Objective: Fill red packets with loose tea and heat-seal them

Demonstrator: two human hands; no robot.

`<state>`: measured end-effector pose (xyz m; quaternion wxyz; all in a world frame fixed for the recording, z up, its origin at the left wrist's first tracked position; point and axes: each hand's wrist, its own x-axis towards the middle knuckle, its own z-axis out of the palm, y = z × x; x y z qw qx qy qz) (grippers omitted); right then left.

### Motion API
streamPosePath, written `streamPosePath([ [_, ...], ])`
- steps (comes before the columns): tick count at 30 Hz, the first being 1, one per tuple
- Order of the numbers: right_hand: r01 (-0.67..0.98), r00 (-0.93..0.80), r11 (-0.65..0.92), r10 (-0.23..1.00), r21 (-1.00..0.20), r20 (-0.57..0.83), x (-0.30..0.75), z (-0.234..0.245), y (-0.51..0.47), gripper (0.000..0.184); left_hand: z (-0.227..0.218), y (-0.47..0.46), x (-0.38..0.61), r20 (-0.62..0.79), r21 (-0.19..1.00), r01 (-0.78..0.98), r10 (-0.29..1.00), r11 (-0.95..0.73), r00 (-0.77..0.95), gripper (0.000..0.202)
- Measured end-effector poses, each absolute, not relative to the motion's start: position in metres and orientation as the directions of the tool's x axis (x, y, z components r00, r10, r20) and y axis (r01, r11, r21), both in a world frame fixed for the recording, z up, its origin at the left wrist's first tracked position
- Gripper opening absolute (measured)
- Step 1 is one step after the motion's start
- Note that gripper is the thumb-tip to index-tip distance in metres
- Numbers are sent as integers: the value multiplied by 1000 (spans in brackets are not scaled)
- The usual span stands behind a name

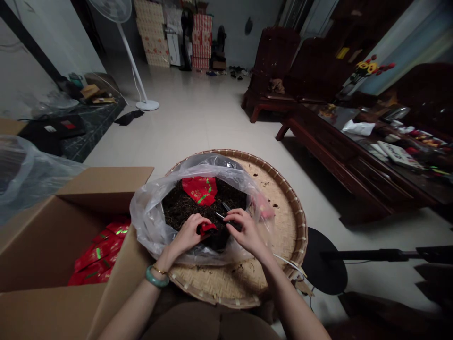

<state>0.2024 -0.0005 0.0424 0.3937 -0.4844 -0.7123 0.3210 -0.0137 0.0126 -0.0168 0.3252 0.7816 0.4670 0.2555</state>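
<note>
A clear plastic bag [148, 208] stands wide at the mouth, filled with dark dry leaf shreds [177, 208] that look like loose tea. My left hand [189, 233] is closed on a small red packet [207, 228] over the near side of the leaves. Opposite it, my right hand [246, 231] has its fingers curled round a slim dark tool with shiny metal ends [220, 216], whose exact kind I cannot make out. A flat red packet [201, 190] with green marks lies on the leaves. Beneath the bag is a round woven bamboo tray [283, 222].
To the left stands an open cardboard box [106, 182] with several red packets [99, 252] inside. A black round stand base [325, 262] is right of the tray. A dark wooden table [339, 170] and a white fan [141, 89] are farther off.
</note>
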Motion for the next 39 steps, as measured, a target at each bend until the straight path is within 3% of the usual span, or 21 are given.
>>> streamPosePath([
  [3,498,-383,422,891,-757,244,199,39,-7,16,-17,13,-13,97,753,563,903,-341,418,21],
  [6,502,-462,430,867,-750,188,191,31,-12,20,-18,13,-13,94,752,567,906,-337,414,24],
  [13,425,-405,445,872,-788,274,184,26,-4,12,-23,13,-15,118,742,552,885,-380,450,30],
  [19,372,-169,328,944,-868,284,203,48,0,8,-23,15,-15,153,757,524,885,-391,439,33],
  [24,525,-354,311,926,-792,129,212,57,-3,16,-17,16,-15,130,799,488,893,-351,430,33],
  [28,510,-402,449,878,-734,258,201,60,-4,26,-6,14,-12,120,825,454,890,-336,441,25],
  [30,502,-472,482,848,-718,240,194,60,-1,17,-1,13,-10,105,843,429,882,-324,460,19],
  [34,502,-422,416,883,-758,205,184,56,10,11,3,12,-7,12,908,376,910,-183,415,21],
  [37,472,-287,353,928,-808,238,184,54,17,11,1,9,-4,-153,953,302,911,33,384,40],
  [39,481,-276,328,937,-813,215,188,53,21,15,0,7,-2,-276,951,244,872,188,405,38],
])
